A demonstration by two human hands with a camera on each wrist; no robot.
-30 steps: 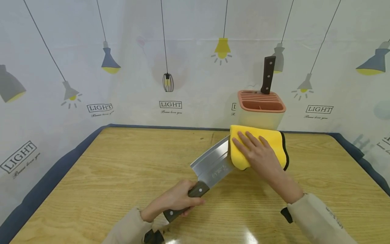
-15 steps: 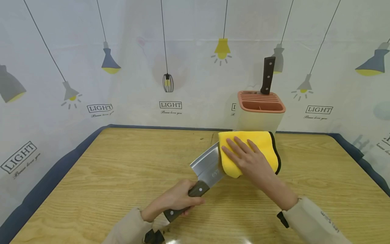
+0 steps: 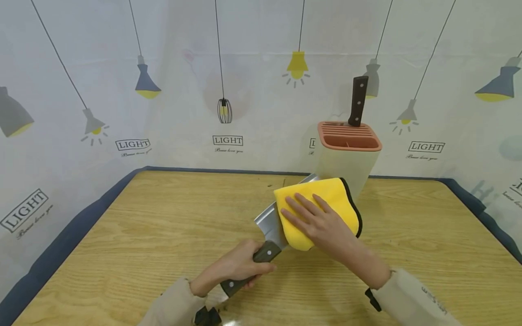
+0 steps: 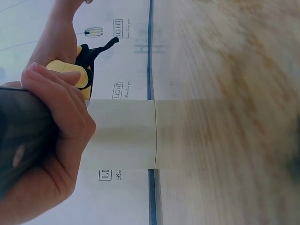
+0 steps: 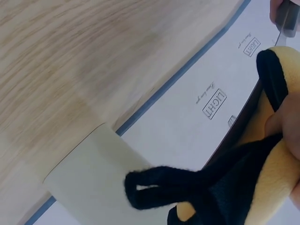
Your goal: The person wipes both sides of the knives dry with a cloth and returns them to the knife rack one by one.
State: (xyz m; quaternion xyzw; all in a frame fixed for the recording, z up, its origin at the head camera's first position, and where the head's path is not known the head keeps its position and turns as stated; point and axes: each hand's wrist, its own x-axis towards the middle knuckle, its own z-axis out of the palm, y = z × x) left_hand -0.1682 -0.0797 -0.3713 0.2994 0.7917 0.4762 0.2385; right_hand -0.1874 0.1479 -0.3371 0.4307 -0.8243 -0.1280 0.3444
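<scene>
My left hand [image 3: 238,262] grips the dark handle of a cleaver [image 3: 270,222], whose broad steel blade points up and away to the right. A folded yellow cloth [image 3: 336,197] with black edging lies over the middle of that blade, leaving the heel and the far tip in sight. On top of the cloth my right hand [image 3: 324,226] spreads its fingers; in the right wrist view its thumb [image 5: 283,124] presses into the cloth from the other side. The left wrist view shows fingers curled round the cleaver's handle [image 4: 21,136], above the table.
A cream knife holder [image 3: 340,165] with a slotted orange top stands at the back right, just behind the cloth. From it rises a second knife's dark handle [image 3: 359,100]. The wooden table [image 3: 163,217] ends at a lamp-printed backdrop [image 3: 261,90].
My right hand has drawn the cloth along the blade toward the handle, down and to the left, and the blade's far tip now shows. The left hand has stayed nearly still.
</scene>
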